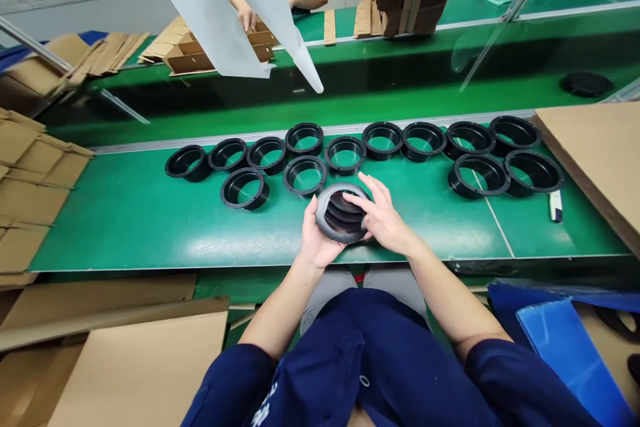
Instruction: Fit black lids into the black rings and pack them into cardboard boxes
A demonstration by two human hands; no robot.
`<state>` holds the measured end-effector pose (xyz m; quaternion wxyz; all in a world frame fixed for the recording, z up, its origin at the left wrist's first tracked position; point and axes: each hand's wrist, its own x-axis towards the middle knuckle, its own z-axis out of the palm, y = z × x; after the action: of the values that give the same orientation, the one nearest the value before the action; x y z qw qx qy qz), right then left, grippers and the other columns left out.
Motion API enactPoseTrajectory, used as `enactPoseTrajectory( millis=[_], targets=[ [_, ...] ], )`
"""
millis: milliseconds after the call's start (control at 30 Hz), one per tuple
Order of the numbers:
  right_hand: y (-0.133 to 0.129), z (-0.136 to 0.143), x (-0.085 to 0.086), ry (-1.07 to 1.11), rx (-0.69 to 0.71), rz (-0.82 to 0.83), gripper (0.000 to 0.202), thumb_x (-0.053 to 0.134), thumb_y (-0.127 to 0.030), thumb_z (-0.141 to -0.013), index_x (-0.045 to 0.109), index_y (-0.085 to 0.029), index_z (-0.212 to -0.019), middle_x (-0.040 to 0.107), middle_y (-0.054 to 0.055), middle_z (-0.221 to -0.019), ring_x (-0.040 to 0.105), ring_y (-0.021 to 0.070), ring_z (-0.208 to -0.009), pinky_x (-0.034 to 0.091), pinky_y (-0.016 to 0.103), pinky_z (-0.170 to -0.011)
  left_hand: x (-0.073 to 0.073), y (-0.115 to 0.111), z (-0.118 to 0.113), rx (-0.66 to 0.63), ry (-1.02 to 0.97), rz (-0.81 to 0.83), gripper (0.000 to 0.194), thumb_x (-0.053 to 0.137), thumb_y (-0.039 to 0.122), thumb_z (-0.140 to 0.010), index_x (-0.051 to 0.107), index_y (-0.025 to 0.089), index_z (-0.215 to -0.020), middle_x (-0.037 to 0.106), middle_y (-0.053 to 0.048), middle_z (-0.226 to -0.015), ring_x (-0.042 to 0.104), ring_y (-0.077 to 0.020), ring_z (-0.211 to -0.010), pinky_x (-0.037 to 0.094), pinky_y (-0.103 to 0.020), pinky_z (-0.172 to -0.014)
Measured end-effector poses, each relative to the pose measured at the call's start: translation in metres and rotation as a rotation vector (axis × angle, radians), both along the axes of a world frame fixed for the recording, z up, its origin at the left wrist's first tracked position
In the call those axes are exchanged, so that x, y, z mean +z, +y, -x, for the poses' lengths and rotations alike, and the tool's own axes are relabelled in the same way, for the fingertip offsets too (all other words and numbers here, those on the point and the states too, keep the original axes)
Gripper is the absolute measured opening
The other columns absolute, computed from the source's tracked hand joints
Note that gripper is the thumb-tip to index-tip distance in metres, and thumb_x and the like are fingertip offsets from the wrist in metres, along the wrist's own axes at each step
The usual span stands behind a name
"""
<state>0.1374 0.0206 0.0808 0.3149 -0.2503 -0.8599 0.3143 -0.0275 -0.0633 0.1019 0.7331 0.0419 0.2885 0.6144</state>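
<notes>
A round black part (344, 215), with a smooth dark grey rim and a ribbed-looking inside, is held tilted over the front of the green table. My left hand (319, 240) is closed on its left side, thumb on the rim and the other fingers underneath. My right hand (387, 219) touches the right side, with the index finger reaching over the opening and another finger stretched out above the rim; its thumb is partly hidden. Just beyond the part stand black flanged rings, the nearest being one ring (305, 177) and another ring (345, 155).
Several more black rings (480, 175) stand to the right, near a white-and-black small tool (555, 205). Cardboard (600, 153) borders the right side, and stacked cardboard dividers (30, 193) the left. White sheets (200, 7) hang ahead. Beyond, a co-worker's hand (247, 17) is at cardboard dividers.
</notes>
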Motion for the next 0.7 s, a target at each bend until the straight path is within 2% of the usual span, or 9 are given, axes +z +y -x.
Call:
enactPoseTrajectory(
  millis=[67, 133, 333, 467, 567, 700],
  targets=[
    [0.005, -0.001, 0.001, 0.008, -0.009, 0.056, 0.078, 0.016, -0.072, -0.105, 0.073, -0.028, -0.134, 0.034, 0.005, -0.169, 0.02, 0.0313, -0.159, 0.022, 0.059, -0.13, 0.001, 0.0, 0.001, -0.035, -0.011, 0.006, 0.068, 0.049, 0.068, -0.097, 0.056, 0.02, -0.145, 0.068, -0.016, -0.135, 0.061, -0.0416, -0.13, 0.049, -0.07, -0.105],
    [0.008, 0.0, 0.004, 0.039, -0.006, 0.104, 0.082, 0.014, -0.074, -0.104, 0.077, -0.026, -0.126, 0.042, 0.006, -0.165, 0.024, 0.0301, -0.157, 0.023, 0.057, -0.13, 0.002, 0.0, 0.0, -0.041, -0.013, 0.012, 0.071, 0.049, 0.07, -0.096, 0.053, 0.021, -0.148, 0.067, -0.017, -0.136, 0.061, -0.0428, -0.13, 0.049, -0.073, -0.103],
    [0.003, 0.002, 0.015, 0.198, -0.062, 0.237, 0.08, 0.014, -0.072, -0.105, 0.076, -0.028, -0.128, 0.051, 0.006, -0.158, 0.037, 0.0268, -0.151, 0.033, 0.051, -0.127, 0.006, -0.004, -0.001, 0.001, -0.022, -0.02, 0.075, 0.049, 0.074, -0.095, 0.05, 0.023, -0.15, 0.061, -0.017, -0.145, 0.058, -0.0426, -0.133, 0.05, -0.072, -0.103],
    [-0.001, -0.001, 0.014, 0.187, -0.07, 0.247, 0.077, 0.013, -0.069, -0.107, 0.075, -0.029, -0.131, 0.053, 0.006, -0.155, 0.041, 0.0274, -0.148, 0.034, 0.052, -0.126, 0.006, -0.005, 0.002, 0.01, -0.052, 0.003, 0.075, 0.049, 0.075, -0.095, 0.051, 0.023, -0.15, 0.063, -0.018, -0.142, 0.06, -0.041, -0.132, 0.053, -0.067, -0.101],
    [-0.007, 0.001, 0.007, 0.122, -0.038, 0.123, 0.075, 0.017, -0.072, -0.106, 0.068, -0.03, -0.141, 0.045, 0.007, -0.162, 0.034, 0.03, -0.152, 0.032, 0.056, -0.127, 0.004, -0.004, 0.003, 0.033, -0.062, 0.025, 0.072, 0.044, 0.073, -0.098, 0.053, 0.022, -0.148, 0.065, -0.016, -0.14, 0.06, -0.0381, -0.133, 0.052, -0.064, -0.105],
    [-0.016, 0.007, -0.005, -0.018, 0.076, -0.145, 0.078, 0.047, -0.076, -0.098, 0.054, -0.021, -0.153, 0.032, 0.016, -0.169, 0.02, 0.0361, -0.159, 0.024, 0.063, -0.129, 0.002, -0.003, 0.0, 0.079, -0.076, 0.072, 0.065, 0.036, 0.068, -0.103, 0.063, 0.021, -0.137, 0.07, -0.009, -0.135, 0.063, -0.0305, -0.131, 0.052, -0.054, -0.111]
  ],
)
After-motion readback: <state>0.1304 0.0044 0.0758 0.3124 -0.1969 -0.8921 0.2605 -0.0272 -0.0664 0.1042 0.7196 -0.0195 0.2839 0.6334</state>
